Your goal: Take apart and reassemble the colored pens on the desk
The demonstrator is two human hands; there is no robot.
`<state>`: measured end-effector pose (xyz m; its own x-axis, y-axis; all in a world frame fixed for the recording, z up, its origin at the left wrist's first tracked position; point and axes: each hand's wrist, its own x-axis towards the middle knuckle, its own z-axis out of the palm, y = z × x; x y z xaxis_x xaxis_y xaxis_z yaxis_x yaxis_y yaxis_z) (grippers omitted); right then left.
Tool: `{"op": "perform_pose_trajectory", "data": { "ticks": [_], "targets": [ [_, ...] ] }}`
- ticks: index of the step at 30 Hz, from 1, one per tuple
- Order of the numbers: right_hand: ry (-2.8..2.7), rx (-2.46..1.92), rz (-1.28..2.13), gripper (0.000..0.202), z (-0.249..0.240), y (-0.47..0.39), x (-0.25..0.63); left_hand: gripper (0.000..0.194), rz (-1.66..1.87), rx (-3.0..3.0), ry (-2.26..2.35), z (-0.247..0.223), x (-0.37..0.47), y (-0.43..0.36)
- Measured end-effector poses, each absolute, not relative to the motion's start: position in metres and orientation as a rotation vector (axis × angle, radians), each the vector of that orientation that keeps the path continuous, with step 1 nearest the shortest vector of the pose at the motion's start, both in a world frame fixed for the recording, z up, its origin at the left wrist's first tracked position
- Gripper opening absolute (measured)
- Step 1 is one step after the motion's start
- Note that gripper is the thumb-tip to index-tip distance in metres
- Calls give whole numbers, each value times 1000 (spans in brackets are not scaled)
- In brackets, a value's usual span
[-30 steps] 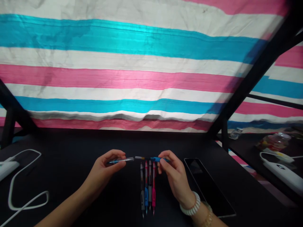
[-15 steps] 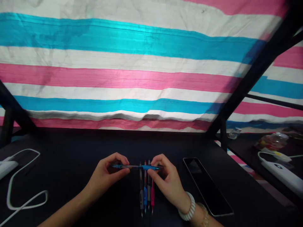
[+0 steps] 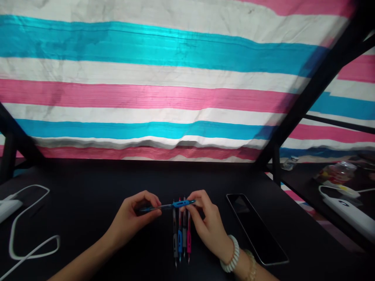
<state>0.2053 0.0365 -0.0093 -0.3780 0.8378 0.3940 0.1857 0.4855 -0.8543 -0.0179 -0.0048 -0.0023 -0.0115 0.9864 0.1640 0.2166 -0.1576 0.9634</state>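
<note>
A blue pen (image 3: 182, 203) is held crosswise above the table, its right end tilted slightly up. My left hand (image 3: 137, 212) pinches its left part between thumb and fingers. At the other end, the thumb and fingers of my right hand (image 3: 207, 220) are closed around the tip. Beneath the held pen several pens lie side by side, pointing away from me: a grey one (image 3: 175, 244), a blue one (image 3: 180, 240), another grey one (image 3: 184, 237) and a pink one (image 3: 189, 241). Their far ends are partly behind the held pen.
A black phone (image 3: 258, 230) lies right of my right hand. On the left is a white cable (image 3: 13, 230) with a white device (image 3: 10, 208). A side surface at right holds a jar (image 3: 345, 171) and a white power bank (image 3: 348, 212). Dark frame bars rise at both sides.
The held pen's right end has tilted up slightly and shows more of its blue grip. My right hand's fingers have shifted on that end. My left hand has barely moved.
</note>
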Motion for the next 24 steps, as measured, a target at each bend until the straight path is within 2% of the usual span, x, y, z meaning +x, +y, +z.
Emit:
{"op": "perform_pose_trajectory", "data": {
  "ticks": [5,9,10,12,15,19,22,24],
  "targets": [
    [-1947,-883,699,6,-8,38,208,14,1277,1461,1361,-1,-20,-5],
    [-2048,-893,662,29,-6,40,209,14,1294,1439,1341,-1,-19,-5],
    [-2050,-899,683,29,-7,40,208,14,1291,1434,1341,-1,-18,-5],
    [-2028,-903,773,13,-8,40,207,16,1283,1418,1375,-2,-18,-5],
    [-1984,-852,861,26,-11,39,206,19,1278,1378,1462,-4,-18,-4],
    [-1999,-846,815,8,-10,39,207,19,1264,1368,1457,-4,-18,-3],
    [-2051,-918,748,18,-9,39,208,19,1263,1366,1429,-3,-17,-4],
    [-2045,-925,756,10,-9,39,208,19,1268,1361,1430,-3,-17,-5]
  ]
}}
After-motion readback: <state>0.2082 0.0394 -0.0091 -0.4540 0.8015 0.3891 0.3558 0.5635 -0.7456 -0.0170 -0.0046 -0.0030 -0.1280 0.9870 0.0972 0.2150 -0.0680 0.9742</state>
